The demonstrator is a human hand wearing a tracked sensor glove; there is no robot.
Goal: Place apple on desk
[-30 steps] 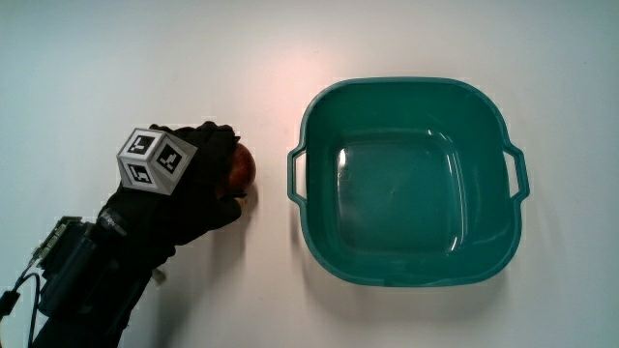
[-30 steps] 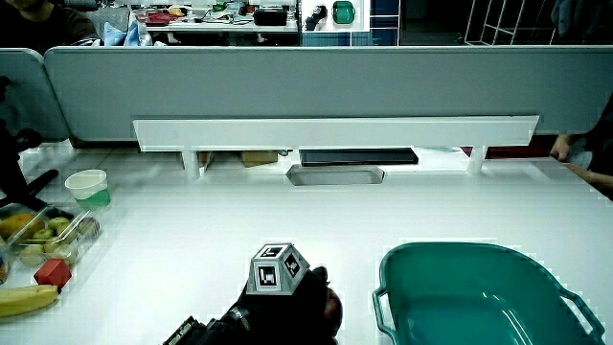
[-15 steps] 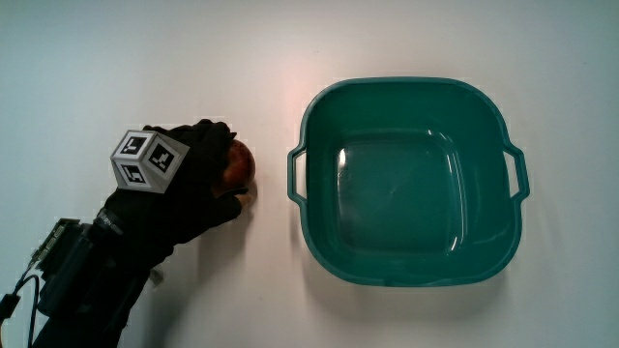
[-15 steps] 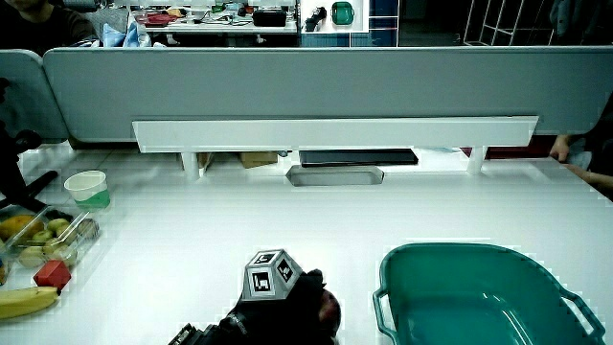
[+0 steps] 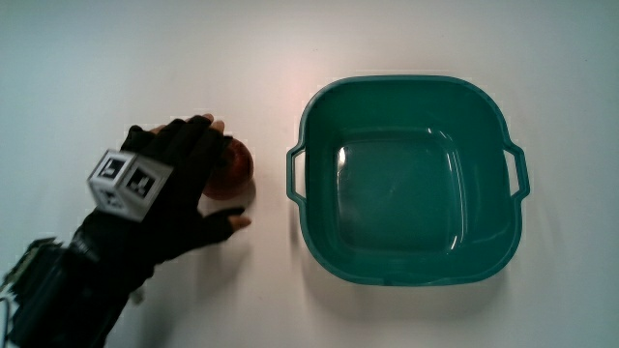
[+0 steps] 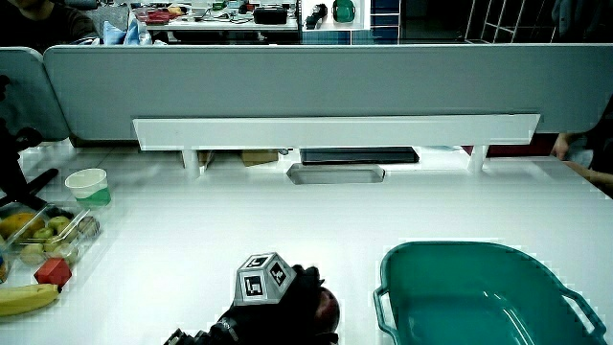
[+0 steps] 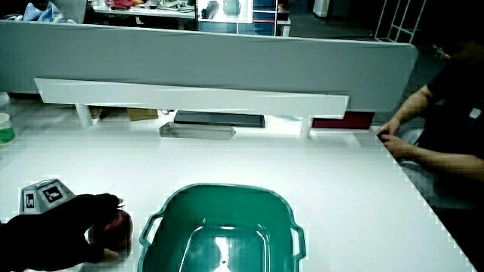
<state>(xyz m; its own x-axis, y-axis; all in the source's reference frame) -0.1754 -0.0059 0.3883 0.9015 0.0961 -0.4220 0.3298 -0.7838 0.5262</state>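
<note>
A red apple rests on the white desk beside the teal basin. The gloved hand lies over the apple's side that is away from the basin. Its fingers are spread and stretched out above the fruit, and the thumb sticks out on the desk nearer the person. The patterned cube sits on the back of the hand. In both side views the apple shows just past the fingertips of the hand, next to the basin.
The basin holds nothing. In a side view a green-and-white cup, a clear box of fruit, a red block and a banana sit near the table's edge. A low white shelf runs along the grey partition.
The fingers have uncurled from the apple and spread out, and the hand has drawn back a little toward the person. The apple stays on the desk.
</note>
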